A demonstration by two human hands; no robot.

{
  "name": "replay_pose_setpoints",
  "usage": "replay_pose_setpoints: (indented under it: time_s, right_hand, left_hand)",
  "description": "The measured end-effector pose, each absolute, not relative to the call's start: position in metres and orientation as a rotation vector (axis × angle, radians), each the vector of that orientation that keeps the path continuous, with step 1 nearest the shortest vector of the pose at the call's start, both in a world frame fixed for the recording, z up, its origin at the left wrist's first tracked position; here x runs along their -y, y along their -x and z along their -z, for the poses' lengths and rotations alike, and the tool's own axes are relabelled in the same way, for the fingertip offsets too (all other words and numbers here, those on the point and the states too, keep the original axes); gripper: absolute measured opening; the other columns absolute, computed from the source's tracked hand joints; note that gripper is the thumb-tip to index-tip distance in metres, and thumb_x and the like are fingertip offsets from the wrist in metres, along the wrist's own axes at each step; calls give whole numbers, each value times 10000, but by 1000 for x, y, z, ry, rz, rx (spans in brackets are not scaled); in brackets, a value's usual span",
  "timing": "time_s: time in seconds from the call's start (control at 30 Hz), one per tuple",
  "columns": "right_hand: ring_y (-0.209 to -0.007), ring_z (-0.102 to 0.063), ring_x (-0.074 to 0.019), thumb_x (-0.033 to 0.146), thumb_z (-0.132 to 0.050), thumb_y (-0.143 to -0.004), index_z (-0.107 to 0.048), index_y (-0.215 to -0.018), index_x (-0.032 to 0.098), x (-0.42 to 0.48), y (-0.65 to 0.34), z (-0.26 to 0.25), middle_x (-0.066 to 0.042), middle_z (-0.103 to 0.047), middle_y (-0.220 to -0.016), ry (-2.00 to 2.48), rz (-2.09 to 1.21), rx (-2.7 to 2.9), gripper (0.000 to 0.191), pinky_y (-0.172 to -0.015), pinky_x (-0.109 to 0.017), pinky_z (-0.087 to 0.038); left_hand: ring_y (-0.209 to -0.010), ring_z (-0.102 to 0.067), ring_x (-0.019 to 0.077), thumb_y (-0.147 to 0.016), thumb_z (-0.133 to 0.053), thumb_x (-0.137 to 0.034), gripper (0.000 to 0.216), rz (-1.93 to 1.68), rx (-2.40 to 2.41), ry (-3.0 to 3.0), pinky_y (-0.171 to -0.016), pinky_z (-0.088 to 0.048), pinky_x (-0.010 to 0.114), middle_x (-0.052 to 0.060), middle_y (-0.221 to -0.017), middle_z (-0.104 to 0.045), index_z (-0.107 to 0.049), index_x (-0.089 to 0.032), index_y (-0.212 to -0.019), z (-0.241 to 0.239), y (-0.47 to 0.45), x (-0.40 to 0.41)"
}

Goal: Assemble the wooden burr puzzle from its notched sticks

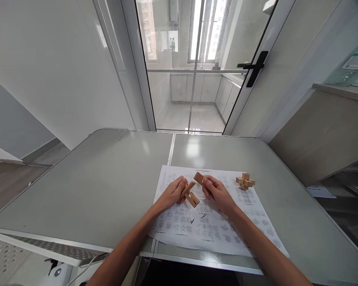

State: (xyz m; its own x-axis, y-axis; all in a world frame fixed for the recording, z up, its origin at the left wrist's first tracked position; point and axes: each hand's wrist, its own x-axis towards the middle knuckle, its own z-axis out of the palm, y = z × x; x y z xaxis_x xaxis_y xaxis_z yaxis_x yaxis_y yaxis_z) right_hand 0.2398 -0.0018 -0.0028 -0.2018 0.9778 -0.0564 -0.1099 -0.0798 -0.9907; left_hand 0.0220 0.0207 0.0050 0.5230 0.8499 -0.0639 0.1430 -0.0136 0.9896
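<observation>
Head view: left hand (pixel 173 192) closed around small notched wooden pieces (pixel 190 194), fingers pinching them over a printed sheet (pixel 214 230). Right hand (pixel 216 190) close by, thumb and fingers pinching a flat wooden block (pixel 199 177), held up a little and tilted, its low end near the pieces in the left hand. Off to the right on the same sheet, a built wooden cross puzzle (pixel 245 181), well apart from both hands. Under it all, a grey folding table (pixel 92 186). Behind, a glass door (pixel 197 67) with a black handle (pixel 254 67).
</observation>
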Motion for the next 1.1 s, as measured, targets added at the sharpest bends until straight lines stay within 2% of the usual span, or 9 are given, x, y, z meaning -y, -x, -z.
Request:
replay_pose_setpoints:
  time_s: [0.23,0.57,0.83,1.1]
  right_hand:
    - [-471,-277,-96,674,-650,-930,-686,-1090,205,5,-238,2,84,-412,-537,993,-1563,1300,497,-464,-243,-245]
    - [-493,-385,-97,634,-696,-920,-723,-1129,187,7,-238,12,64,-483,-563,948,-1648,1404,494,-497,-240,-332]
    - [-479,-416,-95,620,-724,-899,-683,-1208,215,8,-238,16,68,-525,-589,939,-1669,1482,511,-488,-239,-354]
    - [-490,-402,-94,613,-666,-953,-628,-1223,236,10,-235,7,81,-499,-602,936,-1672,1447,465,-507,-236,-353]
  left_hand:
    - [-595,-410,130,-1029,-378,-663,483,-679,-920,-1557,-525,-362,247,-37,-724,-436,-453,-223,-843,-7,-23,-19]
    - [-689,-451,170,-1047,-329,-639,507,-707,-951,-1714,-646,-384,290,-1,-761,-503,-483,-218,-811,-9,-24,-18]
    - [-701,-468,183,-1035,-372,-642,510,-715,-942,-1674,-654,-392,273,21,-761,-534,-510,-218,-786,-13,-24,-15]
    - [-696,-490,176,-1032,-387,-632,510,-737,-936,-1661,-650,-406,282,27,-771,-560,-531,-214,-777,-12,-25,-15]
